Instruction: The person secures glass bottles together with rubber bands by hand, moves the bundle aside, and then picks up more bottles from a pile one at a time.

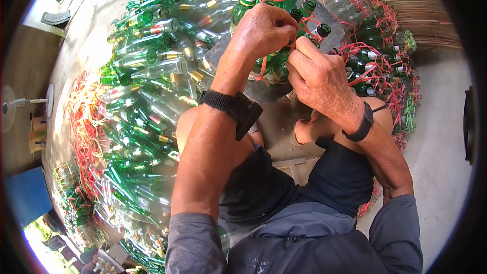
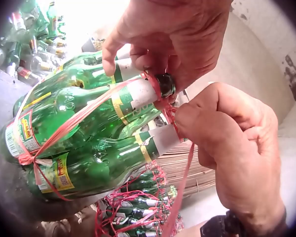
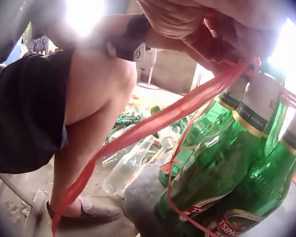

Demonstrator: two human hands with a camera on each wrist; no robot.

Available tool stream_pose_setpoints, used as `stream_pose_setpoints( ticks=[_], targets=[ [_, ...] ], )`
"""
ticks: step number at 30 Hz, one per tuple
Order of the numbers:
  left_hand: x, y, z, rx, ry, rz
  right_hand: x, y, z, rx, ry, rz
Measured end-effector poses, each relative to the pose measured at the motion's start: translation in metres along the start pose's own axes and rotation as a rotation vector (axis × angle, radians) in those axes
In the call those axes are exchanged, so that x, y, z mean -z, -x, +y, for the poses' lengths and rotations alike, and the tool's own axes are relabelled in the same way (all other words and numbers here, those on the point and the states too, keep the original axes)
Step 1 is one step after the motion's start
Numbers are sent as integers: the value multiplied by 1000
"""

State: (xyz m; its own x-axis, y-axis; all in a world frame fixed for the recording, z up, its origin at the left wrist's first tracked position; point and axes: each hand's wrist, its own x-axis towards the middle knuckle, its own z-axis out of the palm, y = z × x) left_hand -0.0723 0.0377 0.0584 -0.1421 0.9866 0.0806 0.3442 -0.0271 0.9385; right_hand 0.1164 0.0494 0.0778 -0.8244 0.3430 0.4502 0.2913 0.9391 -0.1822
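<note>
Green glass bottles stand bundled upright, tied with red plastic twine (image 2: 84,116) around their bodies and necks. My left hand (image 1: 266,30) (image 2: 170,42) is curled at the top of one bottle (image 2: 84,111), its fingers around the twine at the neck. Opposite it, close to the same neck, my right hand (image 1: 322,73) (image 2: 237,148) pinches the red twine between thumb and index finger. A loose twine end (image 3: 153,123) hangs down from the right hand in the right wrist view. Both hands partly hide the knot at the necks.
Under the bundle is a grey round surface (image 1: 269,92). Many loose bottles (image 1: 147,56) lie at the left, with a heap of red twine (image 1: 86,127) beyond them. Tied bundles (image 1: 375,66) stand at the right, below stacked brown strips (image 1: 416,10).
</note>
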Motion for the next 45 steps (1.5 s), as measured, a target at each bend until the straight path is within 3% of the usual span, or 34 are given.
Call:
stream_pose_setpoints(
  ticks=[6,8,20,24,39,45],
  targets=[
    [0,0,-4,-20,-21,12,4,2,5,-25,-63,77],
    [-1,0,-6,-24,-48,6,4,5,3,-123,-77,54],
    [2,3,-3,-19,-76,-30,9,5,2,-272,-26,-42],
    [5,7,-1,-81,-69,-67,-1,10,-2,-254,-42,-15],
    [4,11,5,2,-55,-48,-18,18,-4,-210,-210,13],
    [3,11,-1,-74,-76,-47,-9,14,-5,-224,-118,-103]
  ],
)
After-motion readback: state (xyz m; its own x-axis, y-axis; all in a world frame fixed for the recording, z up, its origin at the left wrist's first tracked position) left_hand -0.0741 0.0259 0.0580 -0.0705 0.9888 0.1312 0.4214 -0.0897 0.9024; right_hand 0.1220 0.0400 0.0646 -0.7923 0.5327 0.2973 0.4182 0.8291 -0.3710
